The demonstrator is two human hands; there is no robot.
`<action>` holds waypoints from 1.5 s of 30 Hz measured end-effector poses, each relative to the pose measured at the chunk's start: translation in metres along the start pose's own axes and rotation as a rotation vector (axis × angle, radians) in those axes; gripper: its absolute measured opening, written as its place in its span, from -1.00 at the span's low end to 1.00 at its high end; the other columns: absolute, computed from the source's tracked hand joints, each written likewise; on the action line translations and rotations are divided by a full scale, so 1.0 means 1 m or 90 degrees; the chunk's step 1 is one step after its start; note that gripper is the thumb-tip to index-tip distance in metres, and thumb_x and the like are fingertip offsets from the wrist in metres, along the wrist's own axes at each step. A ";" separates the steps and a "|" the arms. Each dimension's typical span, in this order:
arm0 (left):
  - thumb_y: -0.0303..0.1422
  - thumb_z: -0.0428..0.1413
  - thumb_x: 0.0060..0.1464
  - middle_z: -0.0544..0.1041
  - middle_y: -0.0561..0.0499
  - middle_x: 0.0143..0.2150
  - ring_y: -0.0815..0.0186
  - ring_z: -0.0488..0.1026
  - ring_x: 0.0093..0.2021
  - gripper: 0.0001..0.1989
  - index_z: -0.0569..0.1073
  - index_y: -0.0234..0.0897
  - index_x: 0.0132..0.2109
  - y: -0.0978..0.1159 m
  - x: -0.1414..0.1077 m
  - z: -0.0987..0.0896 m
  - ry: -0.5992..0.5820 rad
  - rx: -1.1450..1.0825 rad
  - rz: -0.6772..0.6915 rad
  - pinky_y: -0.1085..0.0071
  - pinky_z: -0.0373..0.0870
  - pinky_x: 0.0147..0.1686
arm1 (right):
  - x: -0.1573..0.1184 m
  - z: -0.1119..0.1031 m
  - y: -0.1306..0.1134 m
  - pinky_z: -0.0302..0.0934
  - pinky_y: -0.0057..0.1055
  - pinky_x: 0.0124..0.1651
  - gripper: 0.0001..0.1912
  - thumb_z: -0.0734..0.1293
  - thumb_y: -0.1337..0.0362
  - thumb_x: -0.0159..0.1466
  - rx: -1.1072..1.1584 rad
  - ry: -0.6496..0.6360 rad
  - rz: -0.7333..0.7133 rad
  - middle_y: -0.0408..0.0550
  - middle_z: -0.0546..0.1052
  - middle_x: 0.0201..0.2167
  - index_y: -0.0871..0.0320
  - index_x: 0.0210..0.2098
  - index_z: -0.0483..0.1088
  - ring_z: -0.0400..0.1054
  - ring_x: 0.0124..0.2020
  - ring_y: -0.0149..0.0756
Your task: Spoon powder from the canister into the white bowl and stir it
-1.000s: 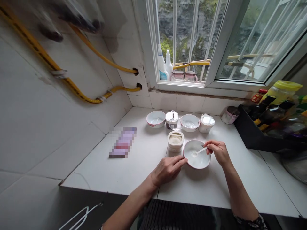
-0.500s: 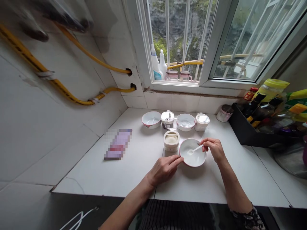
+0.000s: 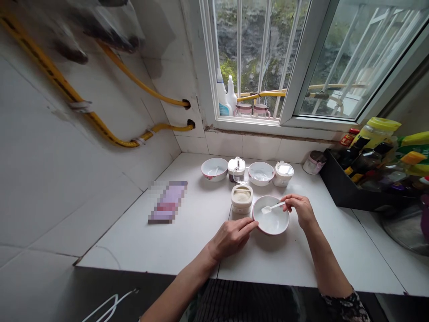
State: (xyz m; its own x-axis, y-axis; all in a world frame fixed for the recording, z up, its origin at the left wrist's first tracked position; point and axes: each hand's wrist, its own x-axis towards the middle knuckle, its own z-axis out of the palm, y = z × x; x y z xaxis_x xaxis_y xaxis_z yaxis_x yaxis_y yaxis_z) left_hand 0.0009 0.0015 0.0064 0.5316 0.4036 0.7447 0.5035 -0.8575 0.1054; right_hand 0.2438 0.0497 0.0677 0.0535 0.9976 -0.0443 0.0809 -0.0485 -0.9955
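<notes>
A white bowl (image 3: 275, 227) with a pinkish rim stands on the counter before me. My left hand (image 3: 231, 237) has its fingertips at the bowl's left rim; its thumb is hidden. Pinched in my right hand (image 3: 299, 210) is the handle of a small white spoon (image 3: 275, 206), whose head is over the inside of the bowl. Just left of the bowl is an uncovered cream container (image 3: 241, 205) with pale contents. Behind it a clear lid (image 3: 244, 175) is raised.
At the back stand two more white bowls, one on the left (image 3: 214, 175) and one in the middle (image 3: 261, 179), a dark-filled jar (image 3: 236, 172) and a white lidded jar (image 3: 283, 178). A pixelated purple item (image 3: 169, 201) lies left. A black bin (image 3: 348, 192) of bottles stands right.
The spoon's head has lifted and turned slightly in the bowl, still in my right hand. My left hand stays at the rim. The camera view has shifted a little.
</notes>
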 end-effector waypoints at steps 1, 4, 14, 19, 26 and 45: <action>-0.61 -0.10 0.19 0.57 -0.13 -0.16 0.30 0.57 -0.25 -0.66 0.37 -0.36 0.06 0.000 0.000 0.000 0.000 0.000 0.000 0.46 0.55 -0.37 | 0.001 0.002 -0.001 0.08 -0.39 -0.51 -0.84 0.29 0.26 -0.08 0.009 0.005 -0.007 -0.08 0.45 -0.74 0.18 -0.60 0.49 0.21 -0.60 -0.35; -0.60 -0.11 0.20 0.57 -0.13 -0.15 0.32 0.57 -0.24 -0.65 0.37 -0.34 0.08 0.000 0.000 0.000 -0.008 -0.004 -0.004 0.48 0.55 -0.35 | 0.002 0.011 -0.009 0.11 -0.38 -0.48 -0.84 0.30 0.24 -0.04 0.023 0.017 -0.043 -0.07 0.48 -0.69 0.18 -0.53 0.49 0.22 -0.58 -0.34; -0.57 -0.13 0.22 0.57 -0.13 -0.17 0.34 0.57 -0.28 -0.68 0.40 -0.35 0.03 0.000 0.003 0.000 -0.004 0.003 -0.002 0.51 0.54 -0.40 | -0.008 0.057 -0.017 0.12 -0.19 -0.04 -0.81 0.21 0.33 0.28 -0.345 0.010 -0.542 -0.06 0.59 -0.47 0.11 -0.31 0.48 0.38 -0.42 -0.25; -0.59 -0.13 0.21 0.57 -0.12 -0.19 0.34 0.57 -0.30 -0.68 0.40 -0.36 0.02 0.001 0.003 0.000 -0.005 -0.003 -0.005 0.50 0.53 -0.42 | -0.009 0.054 -0.013 0.11 -0.17 -0.03 -0.83 0.22 0.33 0.28 -0.343 0.037 -0.570 -0.05 0.60 -0.44 0.11 -0.28 0.47 0.39 -0.42 -0.24; -0.59 -0.12 0.21 0.57 -0.13 -0.16 0.33 0.57 -0.24 -0.65 0.38 -0.34 0.08 -0.001 -0.001 0.001 -0.008 -0.008 -0.009 0.49 0.56 -0.35 | -0.002 0.040 -0.017 0.21 -0.33 -0.36 -0.80 0.27 0.16 0.16 -0.025 0.048 -0.185 -0.05 0.54 -0.55 0.13 -0.35 0.45 0.34 -0.48 -0.27; -0.58 -0.11 0.23 0.57 -0.14 -0.13 0.31 0.56 -0.20 -0.62 0.35 -0.33 0.14 0.000 -0.003 -0.003 -0.041 -0.025 -0.021 0.47 0.56 -0.32 | -0.005 0.020 -0.003 0.13 -0.27 -0.04 -0.72 0.13 0.44 0.09 -0.423 -0.153 -0.257 -0.22 0.47 -0.67 0.08 -0.54 0.43 0.22 -0.57 -0.36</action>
State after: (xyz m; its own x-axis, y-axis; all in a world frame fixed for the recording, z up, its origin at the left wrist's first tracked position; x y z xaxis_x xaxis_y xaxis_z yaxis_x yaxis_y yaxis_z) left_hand -0.0023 0.0000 0.0062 0.5588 0.4507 0.6961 0.4956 -0.8545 0.1555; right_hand 0.2238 0.0459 0.0692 -0.3150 0.9244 0.2149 0.6267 0.3727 -0.6844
